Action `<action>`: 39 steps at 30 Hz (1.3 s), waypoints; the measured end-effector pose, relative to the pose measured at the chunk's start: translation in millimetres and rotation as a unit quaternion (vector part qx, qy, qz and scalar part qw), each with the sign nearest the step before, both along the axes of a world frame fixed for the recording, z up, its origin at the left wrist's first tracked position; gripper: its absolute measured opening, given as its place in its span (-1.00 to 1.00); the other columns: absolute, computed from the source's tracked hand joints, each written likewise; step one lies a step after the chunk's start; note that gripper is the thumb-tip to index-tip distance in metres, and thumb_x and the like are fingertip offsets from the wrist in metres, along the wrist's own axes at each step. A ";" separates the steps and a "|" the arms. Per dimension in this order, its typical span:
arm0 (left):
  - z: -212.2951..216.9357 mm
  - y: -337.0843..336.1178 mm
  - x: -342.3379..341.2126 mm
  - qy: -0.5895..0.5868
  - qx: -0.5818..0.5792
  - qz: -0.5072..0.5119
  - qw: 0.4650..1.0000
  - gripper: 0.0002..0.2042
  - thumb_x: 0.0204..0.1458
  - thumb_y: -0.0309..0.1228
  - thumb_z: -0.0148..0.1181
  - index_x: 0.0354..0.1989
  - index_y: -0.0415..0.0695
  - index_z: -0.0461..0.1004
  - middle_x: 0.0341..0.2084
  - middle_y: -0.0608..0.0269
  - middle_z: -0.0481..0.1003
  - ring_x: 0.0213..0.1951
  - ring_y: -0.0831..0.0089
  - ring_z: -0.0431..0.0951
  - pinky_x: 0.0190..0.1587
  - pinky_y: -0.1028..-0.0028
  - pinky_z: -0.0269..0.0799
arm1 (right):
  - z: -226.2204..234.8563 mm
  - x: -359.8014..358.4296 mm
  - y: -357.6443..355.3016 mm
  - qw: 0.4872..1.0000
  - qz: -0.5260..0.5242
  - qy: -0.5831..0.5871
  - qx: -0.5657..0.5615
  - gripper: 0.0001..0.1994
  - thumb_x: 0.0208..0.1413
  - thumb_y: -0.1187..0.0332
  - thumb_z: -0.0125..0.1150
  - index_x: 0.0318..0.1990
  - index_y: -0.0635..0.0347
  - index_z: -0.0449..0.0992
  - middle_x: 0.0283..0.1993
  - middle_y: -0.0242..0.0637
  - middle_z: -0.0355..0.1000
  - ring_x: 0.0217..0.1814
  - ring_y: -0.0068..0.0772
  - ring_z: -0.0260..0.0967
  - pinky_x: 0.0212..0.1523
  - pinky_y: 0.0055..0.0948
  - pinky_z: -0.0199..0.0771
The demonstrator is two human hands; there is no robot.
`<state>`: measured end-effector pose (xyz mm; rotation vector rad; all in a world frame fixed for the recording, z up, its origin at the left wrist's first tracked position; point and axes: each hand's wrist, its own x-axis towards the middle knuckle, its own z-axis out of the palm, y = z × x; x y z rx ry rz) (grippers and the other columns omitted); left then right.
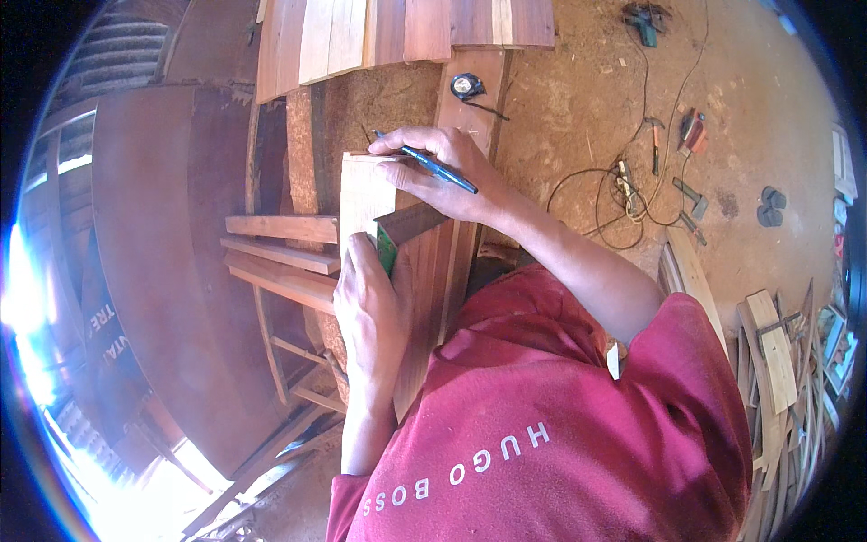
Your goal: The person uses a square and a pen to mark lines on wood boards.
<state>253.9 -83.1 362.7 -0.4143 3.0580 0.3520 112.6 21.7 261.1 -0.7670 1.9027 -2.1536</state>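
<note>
Grasps a square [386, 250] in the left hand [368, 303], with fingers to the left of the green part and thumb to the right. Presses it to the board [361, 194], probably to prevent sliding and to spare the other hand that job. Holds a pen [438, 169] in the right hand [468, 161], slantwise across the bent fingers, with index finger and thumb reaching over the board's far end. Perhaps carries it that way to have fingertips usable without putting it down. Cannot tell the writing tip from the other end, nor confirm any contact with the wood.

Has the board right under both hands, running ahead of the left and beneath the right fingertips; likely set lengthwise to bring the far end within easy reach. Looks pale and sunlit ahead of the left hand, and nearly straight across the far end. Shows redder wood to the right of the left hand; cannot tell if part of the same piece.

Has a tape [465, 86] on a plank [479, 61] just beyond the right hand, presumably for ready use. Has battens [282, 229] left of the left hand, slats [388, 36] well ahead of both hands, and a hammer [656, 149] well to the right of the right hand.
</note>
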 end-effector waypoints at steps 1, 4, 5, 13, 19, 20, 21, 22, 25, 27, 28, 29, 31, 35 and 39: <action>0.3 0.4 -0.5 -0.006 -0.003 0.007 1.000 -0.75 0.22 -0.41 0.20 -0.16 -0.28 0.27 -0.33 -0.27 0.43 -0.26 -0.30 0.51 -0.28 -0.05 0.42 | -0.2 0.2 0.0 1.000 0.000 0.000 0.000 -0.67 0.25 0.22 0.33 0.03 0.27 0.62 -0.09 -0.11 0.66 -0.02 -0.33 0.64 0.00 -0.39 0.60; 1.2 1.2 -2.1 -0.008 -0.008 0.005 1.000 -0.76 0.22 -0.41 0.19 -0.17 -0.28 0.27 -0.34 -0.28 0.43 -0.27 -0.29 0.52 -0.28 -0.04 0.42 | -1.6 0.2 -0.1 1.000 0.010 -0.012 -0.002 -0.66 0.25 0.22 0.33 0.03 0.28 0.62 -0.08 -0.11 0.66 -0.02 -0.33 0.64 0.01 -0.38 0.60; 1.6 1.0 -2.3 -0.005 -0.011 -0.004 1.000 -0.76 0.22 -0.42 0.19 -0.17 -0.28 0.27 -0.34 -0.28 0.44 -0.27 -0.29 0.52 -0.28 -0.04 0.43 | -2.2 0.5 -0.8 1.000 0.005 -0.013 -0.010 -0.66 0.23 0.19 0.32 0.01 0.26 0.62 -0.09 -0.10 0.65 -0.04 -0.23 0.64 -0.01 -0.31 0.60; -0.1 -2.1 -2.3 -0.009 -0.003 -0.009 1.000 -0.70 0.23 -0.40 0.21 -0.09 -0.26 0.20 -0.35 -0.39 0.49 -0.25 -0.39 0.53 -0.28 -0.10 0.43 | -5.5 0.6 -3.2 1.000 0.005 -0.015 -0.019 -0.66 0.21 0.17 0.33 -0.02 0.25 0.63 -0.14 -0.08 0.65 -0.09 -0.15 0.65 -0.05 -0.25 0.60; -0.6 -1.1 -3.1 -0.013 -0.005 -0.006 1.000 -0.70 0.24 -0.39 0.21 -0.09 -0.26 0.19 -0.34 -0.40 0.49 -0.24 -0.40 0.53 -0.29 -0.12 0.43 | -4.4 0.4 -0.8 1.000 0.013 -0.012 -0.015 -0.67 0.25 0.23 0.33 0.03 0.27 0.62 -0.07 -0.13 0.65 -0.01 -0.36 0.62 0.03 -0.39 0.58; 0.1 -1.1 -3.5 -0.013 0.000 -0.006 1.000 -0.70 0.25 -0.39 0.20 -0.09 -0.26 0.19 -0.34 -0.41 0.49 -0.24 -0.41 0.53 -0.29 -0.12 0.43 | -4.1 0.1 -1.0 1.000 0.014 -0.013 -0.013 -0.67 0.25 0.23 0.33 0.03 0.27 0.62 -0.08 -0.13 0.65 -0.01 -0.36 0.62 0.03 -0.39 0.58; 0.5 -0.8 -3.8 -0.013 0.000 -0.006 1.000 -0.70 0.25 -0.39 0.20 -0.09 -0.26 0.19 -0.34 -0.41 0.49 -0.24 -0.41 0.53 -0.29 -0.12 0.43 | -3.9 0.0 -1.2 1.000 0.014 -0.014 -0.012 -0.67 0.24 0.23 0.33 0.03 0.27 0.62 -0.08 -0.13 0.65 -0.02 -0.36 0.62 0.03 -0.39 0.58; 0.8 -0.3 -4.1 -0.014 -0.001 -0.003 1.000 -0.70 0.25 -0.39 0.20 -0.09 -0.26 0.19 -0.33 -0.41 0.49 -0.24 -0.41 0.53 -0.28 -0.12 0.43 | -4.0 0.2 -1.4 1.000 0.014 -0.014 -0.012 -0.67 0.24 0.23 0.33 0.03 0.27 0.62 -0.08 -0.13 0.65 -0.02 -0.36 0.62 0.03 -0.39 0.58; 2.5 0.1 -3.8 -0.017 0.000 0.004 1.000 -0.70 0.24 -0.39 0.20 -0.08 -0.26 0.19 -0.32 -0.42 0.50 -0.23 -0.41 0.53 -0.27 -0.12 0.43 | -4.1 0.7 -2.1 1.000 0.012 -0.009 -0.021 -0.67 0.24 0.22 0.34 0.03 0.27 0.62 -0.09 -0.14 0.65 -0.02 -0.36 0.62 0.02 -0.39 0.58; 1.7 0.1 -4.3 -0.021 0.003 0.006 1.000 -0.70 0.24 -0.40 0.20 -0.08 -0.26 0.19 -0.31 -0.43 0.50 -0.22 -0.41 0.54 -0.27 -0.12 0.44 | -4.3 1.0 -1.4 0.999 0.018 -0.021 -0.019 -0.67 0.25 0.23 0.34 0.03 0.27 0.62 -0.09 -0.14 0.65 -0.02 -0.37 0.62 0.02 -0.40 0.58; 0.6 0.1 -5.0 -0.024 -0.004 0.011 1.000 -0.70 0.24 -0.41 0.21 -0.08 -0.26 0.19 -0.31 -0.43 0.50 -0.22 -0.40 0.54 -0.26 -0.12 0.44 | -4.6 0.9 -1.3 0.999 0.018 -0.021 -0.019 -0.67 0.25 0.23 0.34 0.03 0.27 0.62 -0.09 -0.14 0.65 -0.02 -0.37 0.62 0.02 -0.40 0.58; 0.1 0.3 -5.2 -0.028 -0.010 0.017 0.999 -0.70 0.23 -0.42 0.21 -0.07 -0.26 0.19 -0.30 -0.43 0.50 -0.21 -0.40 0.54 -0.25 -0.13 0.45 | -4.8 0.9 -1.2 1.000 0.015 -0.020 -0.016 -0.67 0.25 0.23 0.34 0.03 0.27 0.62 -0.08 -0.14 0.65 -0.02 -0.37 0.62 0.02 -0.40 0.59; 0.4 0.5 -5.0 -0.028 -0.011 0.016 0.999 -0.70 0.22 -0.44 0.21 -0.07 -0.26 0.19 -0.30 -0.43 0.50 -0.21 -0.40 0.54 -0.25 -0.13 0.45 | -5.0 0.9 -1.1 1.000 0.013 -0.019 -0.013 -0.67 0.25 0.23 0.33 0.03 0.27 0.62 -0.08 -0.14 0.65 -0.02 -0.37 0.62 0.02 -0.40 0.59; 2.2 0.4 -4.4 -0.025 -0.005 0.006 1.000 -0.70 0.19 -0.48 0.21 -0.07 -0.26 0.19 -0.30 -0.43 0.50 -0.21 -0.40 0.54 -0.25 -0.14 0.45 | -5.0 0.6 -1.5 1.000 0.014 -0.017 -0.016 -0.67 0.25 0.23 0.33 0.03 0.28 0.62 -0.08 -0.14 0.65 -0.02 -0.37 0.62 0.02 -0.40 0.59; 2.3 3.0 -6.0 -0.017 -0.002 0.012 1.000 -0.75 0.19 -0.44 0.22 -0.16 -0.27 0.26 -0.32 -0.28 0.46 -0.25 -0.28 0.53 -0.27 -0.06 0.43 | -2.8 0.5 0.1 0.999 0.020 -0.030 -0.019 -0.67 0.25 0.23 0.33 0.02 0.28 0.62 -0.07 -0.13 0.65 0.00 -0.36 0.61 0.04 -0.39 0.59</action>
